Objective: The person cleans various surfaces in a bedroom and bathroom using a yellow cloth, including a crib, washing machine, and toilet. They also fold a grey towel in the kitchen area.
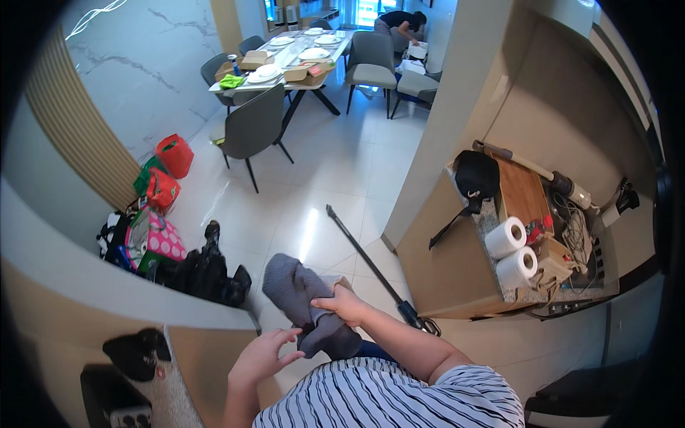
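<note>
A bunched grey textured cloth (291, 281), perhaps a towel or mat, hangs in front of my striped shirt. My right hand (345, 305) grips its upper right part, thumb on top; a paler beige patch shows behind the fingers. At the lower left edge of the cloth is my left hand (270, 348), thumb and fingers spread apart. Its fingertips are close to the cloth, and whether they touch it is hard to tell. Beyond my right forearm, a long black pole with a handle (369, 262) lies slanting across the tiled floor.
Shopping bags (166, 235) and black plastic bags (198, 273) line the left wall. On the right counter are paper rolls (505, 238), a black bag (476, 174) and a stick vacuum (567, 184). Chairs (254, 120) surround a dining table (291, 51); a person (398, 24) bends beyond.
</note>
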Available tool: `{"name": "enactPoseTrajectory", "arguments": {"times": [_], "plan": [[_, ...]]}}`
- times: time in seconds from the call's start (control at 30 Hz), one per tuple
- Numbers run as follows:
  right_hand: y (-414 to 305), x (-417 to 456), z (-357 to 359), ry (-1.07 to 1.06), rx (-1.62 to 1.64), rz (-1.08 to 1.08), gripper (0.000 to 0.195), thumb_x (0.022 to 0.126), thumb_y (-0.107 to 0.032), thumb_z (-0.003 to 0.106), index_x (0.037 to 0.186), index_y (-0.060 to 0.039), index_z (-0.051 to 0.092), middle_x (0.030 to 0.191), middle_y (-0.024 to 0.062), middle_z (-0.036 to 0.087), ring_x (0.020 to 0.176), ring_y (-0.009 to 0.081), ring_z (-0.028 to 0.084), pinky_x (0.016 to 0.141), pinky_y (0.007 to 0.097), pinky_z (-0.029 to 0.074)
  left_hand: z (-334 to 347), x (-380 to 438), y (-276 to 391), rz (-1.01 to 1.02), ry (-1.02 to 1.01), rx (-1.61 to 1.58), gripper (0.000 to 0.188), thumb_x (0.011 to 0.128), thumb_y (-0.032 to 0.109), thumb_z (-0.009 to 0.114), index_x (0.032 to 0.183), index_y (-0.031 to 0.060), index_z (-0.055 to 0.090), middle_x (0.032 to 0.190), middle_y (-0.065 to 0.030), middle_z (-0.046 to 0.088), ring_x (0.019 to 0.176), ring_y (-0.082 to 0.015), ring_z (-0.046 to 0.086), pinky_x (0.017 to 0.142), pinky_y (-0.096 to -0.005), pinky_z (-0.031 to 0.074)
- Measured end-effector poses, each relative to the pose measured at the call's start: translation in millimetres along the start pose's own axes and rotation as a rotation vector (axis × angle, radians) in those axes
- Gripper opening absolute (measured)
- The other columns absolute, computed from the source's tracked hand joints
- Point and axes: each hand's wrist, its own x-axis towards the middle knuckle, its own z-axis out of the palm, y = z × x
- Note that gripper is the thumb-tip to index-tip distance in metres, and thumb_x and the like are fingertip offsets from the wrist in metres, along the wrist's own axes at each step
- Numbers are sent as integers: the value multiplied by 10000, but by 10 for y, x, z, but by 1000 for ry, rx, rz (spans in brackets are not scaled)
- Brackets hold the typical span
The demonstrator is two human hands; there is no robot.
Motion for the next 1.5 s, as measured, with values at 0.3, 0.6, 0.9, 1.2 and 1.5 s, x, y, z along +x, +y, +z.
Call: {"name": "enactPoseTrajectory", "arguments": {"times": [0.3, 0.6, 0.9, 1.2, 1.5], "plan": [[-1089, 593, -1395, 411, -103, -180, 532, 777, -142, 669, 1200, 70, 427, 1051, 140, 569, 942, 200, 574, 765, 314, 499, -293, 1421, -937, -436, -181, 75, 588, 781, 411, 645, 1244, 81, 494, 1096, -135, 599, 1003, -295, 574, 850, -369, 456], [-1981, 1589, -1991, 772, -98, -333, 513, 773, -75, 644, 1231, 30, 439, 1132, 145, 560, 1023, 247, 555, 861, 330, 457, -1141, 2690, -2096, -554, -301, 113, 622, 768, 427, 654, 1240, 50, 504, 1051, -158, 631, 981, -300, 598, 855, -352, 463], [-2117, 2379, -3018, 1236, -10, -140, 537, 769, -58, 641, 1238, 50, 401, 1143, 161, 542, 978, 274, 568, 802, 357, 494, -2786, 5012, -2239, -294, -191, 228, 499, 815, 369, 620, 1197, 64, 519, 1067, -149, 618, 1011, -308, 574, 851, -385, 459], [-2398, 2891, -3392, 1270, 186, -84, 569, 744, -36, 636, 1251, 37, 387, 1153, 176, 534, 983, 300, 568, 784, 386, 509, -3084, 6907, -1917, -57, -468, 458, 487, 838, 382, 581, 1211, 76, 516, 1073, -128, 620, 1014, -307, 565, 863, -386, 451], [-3369, 3915, -4189, 1263, -76, -17, 566, 705, -92, 698, 1189, 61, 449, 1069, 174, 577, 915, 285, 591, 746, 359, 492, -3251, 8498, -1751, -148, -601, 282, 249, 842, 204, 530, 987, 34, 639, 734, -79, 674, 596, -181, 647, 589, -312, 515]]}}
